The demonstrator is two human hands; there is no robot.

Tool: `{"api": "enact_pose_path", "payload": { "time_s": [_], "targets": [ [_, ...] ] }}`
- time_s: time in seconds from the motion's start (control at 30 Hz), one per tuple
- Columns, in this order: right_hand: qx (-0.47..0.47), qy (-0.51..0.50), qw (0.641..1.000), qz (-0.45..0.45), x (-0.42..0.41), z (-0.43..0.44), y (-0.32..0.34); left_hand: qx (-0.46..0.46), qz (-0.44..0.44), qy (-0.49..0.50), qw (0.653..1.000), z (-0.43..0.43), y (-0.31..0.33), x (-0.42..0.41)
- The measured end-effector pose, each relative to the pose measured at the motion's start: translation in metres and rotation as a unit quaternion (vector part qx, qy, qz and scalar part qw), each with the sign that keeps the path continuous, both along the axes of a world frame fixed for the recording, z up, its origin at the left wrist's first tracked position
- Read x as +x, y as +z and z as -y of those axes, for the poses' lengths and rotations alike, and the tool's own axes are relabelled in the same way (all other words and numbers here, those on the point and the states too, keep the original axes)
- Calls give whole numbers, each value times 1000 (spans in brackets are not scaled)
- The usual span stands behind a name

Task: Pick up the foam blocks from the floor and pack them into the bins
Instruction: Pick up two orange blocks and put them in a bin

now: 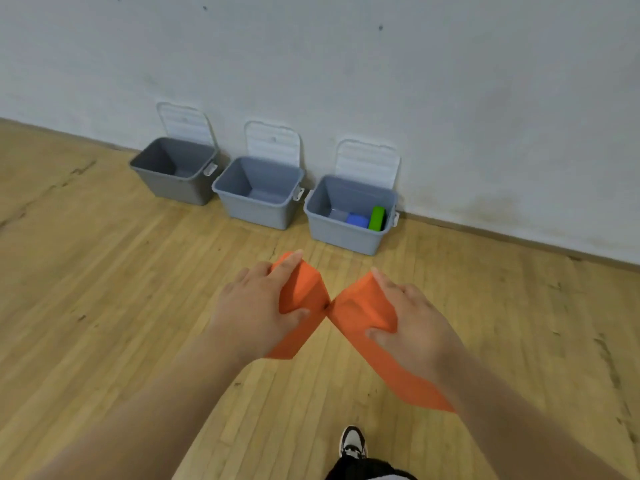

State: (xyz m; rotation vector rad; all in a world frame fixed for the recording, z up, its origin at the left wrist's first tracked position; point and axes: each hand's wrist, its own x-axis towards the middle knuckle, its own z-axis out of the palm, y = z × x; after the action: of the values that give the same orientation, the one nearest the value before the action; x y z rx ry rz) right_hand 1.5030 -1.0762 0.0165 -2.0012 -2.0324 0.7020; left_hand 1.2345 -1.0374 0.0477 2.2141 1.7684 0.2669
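Note:
I carry two orange foam blocks above the floor. My left hand grips the left orange block, thumb on its side face and fingers over the top. My right hand grips the right orange block the same way. The two blocks touch at their inner corners. Three grey bins stand open against the wall ahead: the left bin, the middle bin and the right bin. In the right bin lie a blue block and a green block. No blocks show in the other two.
White lids lean against the white wall behind each bin. The wooden floor stretches left and right of me. My shoe shows at the bottom edge.

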Motion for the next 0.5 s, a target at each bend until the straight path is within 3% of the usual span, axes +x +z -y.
{"api": "enact_pose_path", "payload": {
  "time_s": [0.27, 0.5],
  "targets": [
    [-14, 17, 1000, 18, 22, -201, 10, -7, 13, 37, 999, -180, 7, 8],
    [-1, -67, 997, -35, 18, -374, -33, -30, 11, -16, 999, -373, -32, 1]
  ]
}}
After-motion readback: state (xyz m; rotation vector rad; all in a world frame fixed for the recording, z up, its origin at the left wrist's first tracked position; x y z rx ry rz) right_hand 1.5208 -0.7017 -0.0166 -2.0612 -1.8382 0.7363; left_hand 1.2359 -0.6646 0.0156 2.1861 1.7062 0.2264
